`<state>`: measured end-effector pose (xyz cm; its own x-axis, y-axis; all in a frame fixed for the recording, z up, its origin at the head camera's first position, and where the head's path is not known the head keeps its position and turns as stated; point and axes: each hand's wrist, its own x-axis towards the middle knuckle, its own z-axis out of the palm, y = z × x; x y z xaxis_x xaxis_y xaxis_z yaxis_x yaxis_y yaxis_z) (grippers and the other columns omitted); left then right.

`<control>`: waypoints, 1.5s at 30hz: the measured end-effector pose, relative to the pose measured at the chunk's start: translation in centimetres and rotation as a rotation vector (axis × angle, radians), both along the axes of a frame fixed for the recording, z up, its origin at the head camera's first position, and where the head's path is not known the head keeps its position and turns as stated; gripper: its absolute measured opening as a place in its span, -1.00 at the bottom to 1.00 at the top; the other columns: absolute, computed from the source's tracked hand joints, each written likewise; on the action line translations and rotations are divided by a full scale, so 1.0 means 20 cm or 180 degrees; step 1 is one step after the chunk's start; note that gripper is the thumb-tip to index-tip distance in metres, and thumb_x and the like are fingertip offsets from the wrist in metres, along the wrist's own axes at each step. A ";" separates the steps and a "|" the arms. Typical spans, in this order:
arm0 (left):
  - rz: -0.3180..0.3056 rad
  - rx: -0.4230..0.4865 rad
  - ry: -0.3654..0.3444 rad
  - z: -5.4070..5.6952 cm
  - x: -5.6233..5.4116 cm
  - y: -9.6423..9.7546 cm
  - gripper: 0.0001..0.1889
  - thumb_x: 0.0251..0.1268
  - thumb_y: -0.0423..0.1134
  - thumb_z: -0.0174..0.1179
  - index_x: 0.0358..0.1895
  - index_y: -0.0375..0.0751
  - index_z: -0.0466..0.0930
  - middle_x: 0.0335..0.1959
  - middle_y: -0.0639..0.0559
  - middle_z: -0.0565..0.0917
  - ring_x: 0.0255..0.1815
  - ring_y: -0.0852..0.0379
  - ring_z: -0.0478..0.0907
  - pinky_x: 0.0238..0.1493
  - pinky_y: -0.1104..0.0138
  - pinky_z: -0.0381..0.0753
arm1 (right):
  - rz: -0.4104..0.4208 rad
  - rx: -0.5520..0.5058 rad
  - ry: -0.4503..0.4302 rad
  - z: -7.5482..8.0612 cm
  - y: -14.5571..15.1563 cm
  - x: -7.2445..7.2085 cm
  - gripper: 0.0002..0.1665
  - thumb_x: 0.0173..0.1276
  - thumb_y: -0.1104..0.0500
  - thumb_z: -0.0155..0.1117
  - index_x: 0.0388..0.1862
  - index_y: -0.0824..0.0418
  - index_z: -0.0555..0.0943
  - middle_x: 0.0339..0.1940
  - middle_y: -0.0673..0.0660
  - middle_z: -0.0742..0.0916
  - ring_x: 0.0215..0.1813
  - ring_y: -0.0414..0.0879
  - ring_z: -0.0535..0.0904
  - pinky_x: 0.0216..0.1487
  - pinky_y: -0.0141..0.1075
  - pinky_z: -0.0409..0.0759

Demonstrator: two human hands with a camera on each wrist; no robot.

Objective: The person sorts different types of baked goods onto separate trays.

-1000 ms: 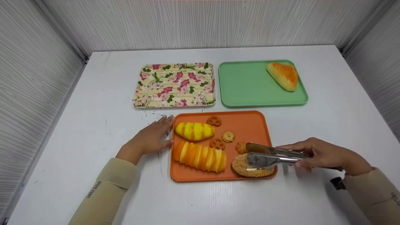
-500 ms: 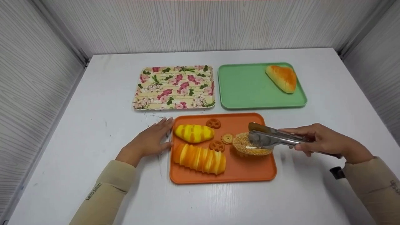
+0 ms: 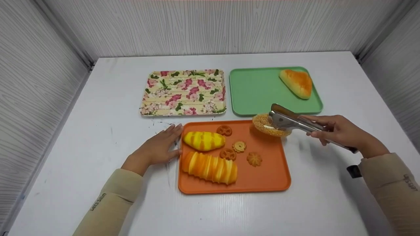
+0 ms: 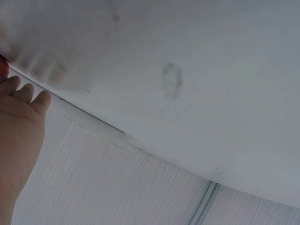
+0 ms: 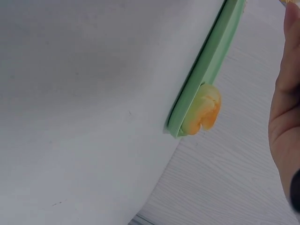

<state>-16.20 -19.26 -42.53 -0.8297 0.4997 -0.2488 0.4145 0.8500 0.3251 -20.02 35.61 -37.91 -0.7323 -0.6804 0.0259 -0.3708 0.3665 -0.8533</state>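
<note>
My right hand [image 3: 341, 132] grips a pair of metal tongs [image 3: 298, 124], whose ends pinch a seed-covered oval bun [image 3: 262, 124]. The bun hangs over the far right corner of the orange tray [image 3: 269, 177], close to the green tray's near edge. My left hand [image 3: 157, 146] lies with fingers extended, fingertips at the orange tray's left rim. On that tray are a yellow striped bread [image 3: 204, 141], a ridged orange loaf [image 3: 210, 167] and several small biscuits, among them a flower-shaped one [image 3: 254, 159]. In the right wrist view the right hand [image 5: 286, 108] shows only in part.
Behind the orange tray stand a floral tray [image 3: 183, 93] on the left and a green tray [image 3: 252, 88] on the right. A triangular bread [image 3: 297, 83] lies at the green tray's right end. Wood-grain panels [image 3: 210, 26] enclose the white table [image 3: 98, 98].
My right hand and the tongs have lifted the seeded bun from the orange tray's near right corner and carried it away from me, uncovering the flower-shaped biscuit. The left hand stays put.
</note>
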 end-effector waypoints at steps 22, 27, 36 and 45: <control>0.0099 0.0015 -0.0040 -0.01 0.00 0.00 -0.17 0.37 0.18 -0.04 0.54 -0.08 -0.19 0.54 0.05 -0.12 0.52 0.02 -0.22 0.44 0.05 -0.13 | -0.0974 0.0598 0.0447 -0.03 0.05 -0.17 -0.34 0.35 0.20 0.25 0.42 0.09 0.35 0.07 0.31 0.58 -0.56 0.05 0.55 -0.51 -0.34 0.53; 0.0083 0.0020 -0.0017 -0.02 0.00 -0.01 -0.17 0.38 0.18 -0.05 0.54 -0.08 -0.19 0.54 0.05 -0.12 0.52 0.03 -0.23 0.44 0.07 -0.13 | -0.1125 0.0707 0.0415 -0.04 0.06 -0.20 -0.34 0.36 0.14 0.25 0.44 -0.01 0.34 0.12 0.33 0.56 -0.49 0.02 0.58 -0.45 -0.36 0.54; 0.0099 0.0038 -0.0027 -0.01 0.00 -0.01 -0.17 0.37 0.19 -0.06 0.55 -0.06 -0.19 0.54 0.06 -0.12 0.52 0.03 -0.22 0.43 0.05 -0.11 | -0.1432 0.0945 0.0066 -0.07 0.10 -0.23 -0.29 0.37 -0.01 0.21 0.48 -0.18 0.24 0.23 0.29 0.48 -0.34 -0.08 0.59 -0.32 -0.32 0.55; 0.0105 0.0038 -0.0028 -0.01 0.00 -0.01 -0.17 0.37 0.17 -0.04 0.55 -0.06 -0.19 0.54 0.06 -0.12 0.52 0.02 -0.22 0.43 0.04 -0.12 | -0.1473 0.0967 0.0069 -0.09 0.12 -0.24 -0.27 0.37 -0.03 0.20 0.48 -0.21 0.22 0.21 0.29 0.49 -0.32 -0.09 0.60 -0.31 -0.31 0.55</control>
